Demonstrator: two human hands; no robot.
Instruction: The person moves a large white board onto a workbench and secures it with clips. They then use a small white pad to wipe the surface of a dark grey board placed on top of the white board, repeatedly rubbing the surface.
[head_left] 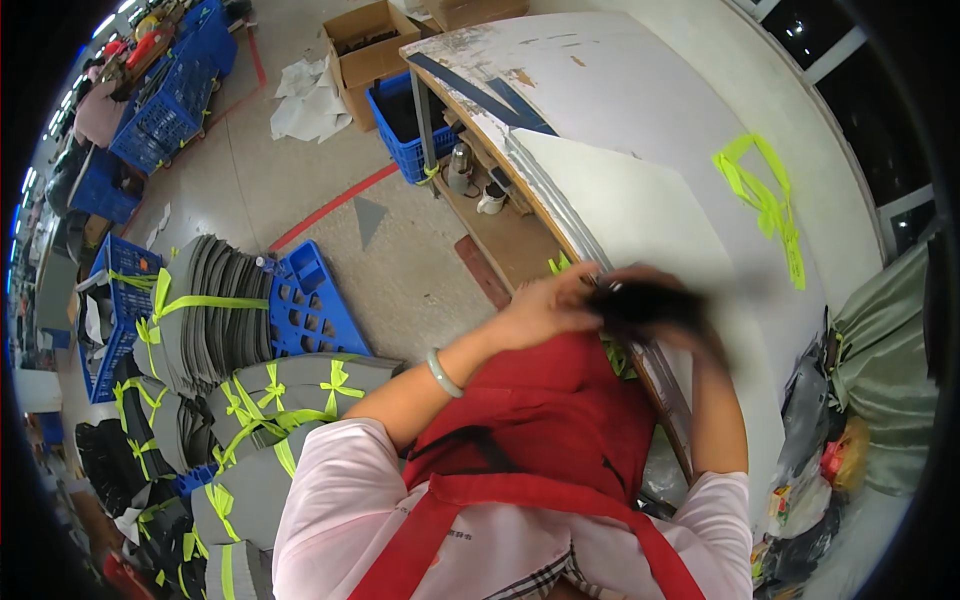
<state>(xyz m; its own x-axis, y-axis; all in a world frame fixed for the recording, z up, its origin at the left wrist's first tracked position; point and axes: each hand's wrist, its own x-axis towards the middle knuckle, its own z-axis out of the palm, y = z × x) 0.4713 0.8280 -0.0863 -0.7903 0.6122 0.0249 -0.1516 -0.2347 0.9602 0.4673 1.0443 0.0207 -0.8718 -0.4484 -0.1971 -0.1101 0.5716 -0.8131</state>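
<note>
A small black object (648, 308) is between my hands, above the near edge of the table. Motion smears it too much to tell its kind. My left hand (553, 308), with a pale bangle on its wrist, has its fingers curled in at the object's left side. Closed around the right side is my right hand (690, 325), itself blurred and partly hidden by the black object. On the table beyond, a loop of neon yellow-green strap (752, 190) lies with loose ends.
The pale tabletop (620, 200) carries dark blue strips (480, 92). Grey stacked sheets (215, 310) tied with yellow-green strap stand at left, by a blue plastic crate (310, 300). Beneath the table are a shelf and a blue basket (400, 130). Bags (800, 480) lie at right.
</note>
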